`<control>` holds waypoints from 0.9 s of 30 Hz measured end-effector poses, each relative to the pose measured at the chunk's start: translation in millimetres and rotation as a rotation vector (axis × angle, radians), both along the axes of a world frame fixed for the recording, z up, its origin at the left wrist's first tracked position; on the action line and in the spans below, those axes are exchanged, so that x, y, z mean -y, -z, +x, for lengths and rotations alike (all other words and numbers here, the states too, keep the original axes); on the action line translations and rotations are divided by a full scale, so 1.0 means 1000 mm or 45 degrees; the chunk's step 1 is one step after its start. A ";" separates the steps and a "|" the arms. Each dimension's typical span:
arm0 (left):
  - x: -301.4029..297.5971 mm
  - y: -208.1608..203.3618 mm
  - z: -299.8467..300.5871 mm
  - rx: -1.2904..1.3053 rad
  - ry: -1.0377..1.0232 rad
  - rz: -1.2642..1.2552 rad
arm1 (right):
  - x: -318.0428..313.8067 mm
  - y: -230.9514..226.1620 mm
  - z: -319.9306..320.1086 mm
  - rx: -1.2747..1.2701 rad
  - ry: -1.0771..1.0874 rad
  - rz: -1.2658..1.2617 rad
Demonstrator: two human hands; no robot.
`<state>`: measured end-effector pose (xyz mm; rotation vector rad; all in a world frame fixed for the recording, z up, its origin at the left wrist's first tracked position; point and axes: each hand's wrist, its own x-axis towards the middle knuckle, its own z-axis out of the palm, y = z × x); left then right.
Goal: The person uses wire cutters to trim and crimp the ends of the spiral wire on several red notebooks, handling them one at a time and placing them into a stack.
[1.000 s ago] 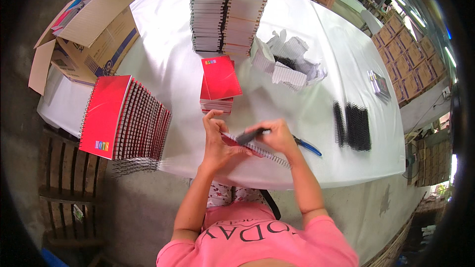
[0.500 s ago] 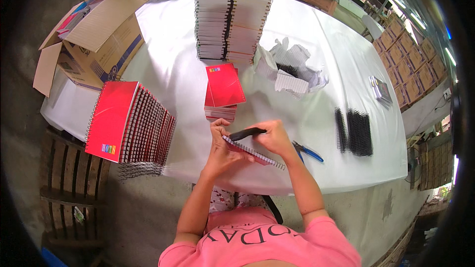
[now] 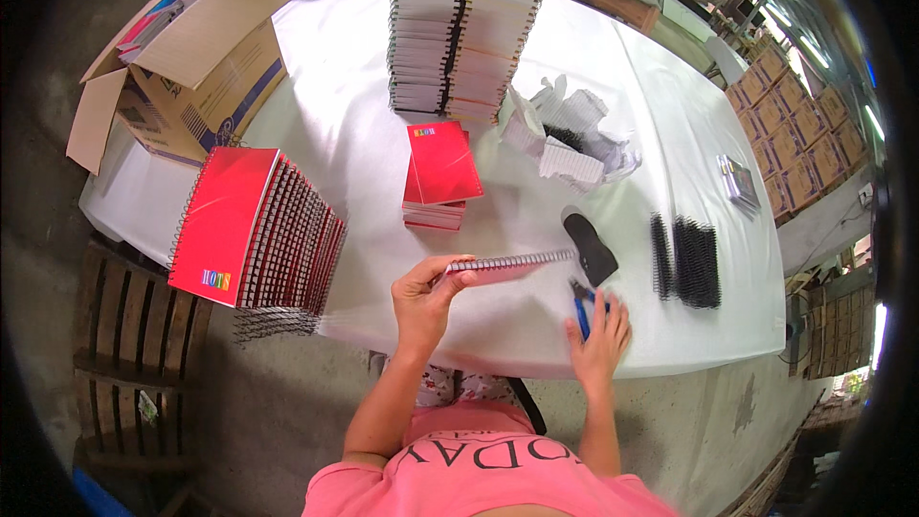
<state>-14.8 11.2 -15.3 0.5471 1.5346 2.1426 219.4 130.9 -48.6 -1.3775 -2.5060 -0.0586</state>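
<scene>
- At table (image 3: 517, 340) edge: L hand (image 3: 426, 292) clamped on notebook (image 3: 503, 270)
- R hand (image 3: 601, 333) at pliers (image 3: 581, 309); can't tell if closed
- Blk tool (image 3: 595, 255) just beyond pliers

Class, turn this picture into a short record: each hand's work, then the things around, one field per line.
Left hand: holds a coil-edged notebook by its left end
Right hand: at the blue-handled pliers; grip unclear
Beyond pliers: flat black object
Left side: stacked red spiral notebooks, open carton
Middle: red-covered pile, tall notebook stacks
Right side: black coils
Surface: white-covered table
</scene>
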 end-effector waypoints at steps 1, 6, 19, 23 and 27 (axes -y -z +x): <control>0.001 -0.006 0.002 -0.095 -0.045 0.018 | 0.002 0.003 0.002 -0.067 -0.060 -0.043; 0.000 -0.030 0.003 -0.975 -0.327 -0.077 | 0.025 -0.030 -0.026 -0.731 -0.422 -0.380; 0.014 -0.029 0.006 -1.181 -0.482 -0.077 | 0.062 -0.107 -0.083 -0.623 -0.814 -0.313; 0.013 -0.027 0.008 -1.200 -0.504 -0.028 | 0.061 -0.105 -0.079 -0.798 -0.850 -0.960; 0.012 -0.029 0.011 -1.249 -0.533 0.014 | 0.057 -0.095 -0.074 -0.864 -0.918 -1.331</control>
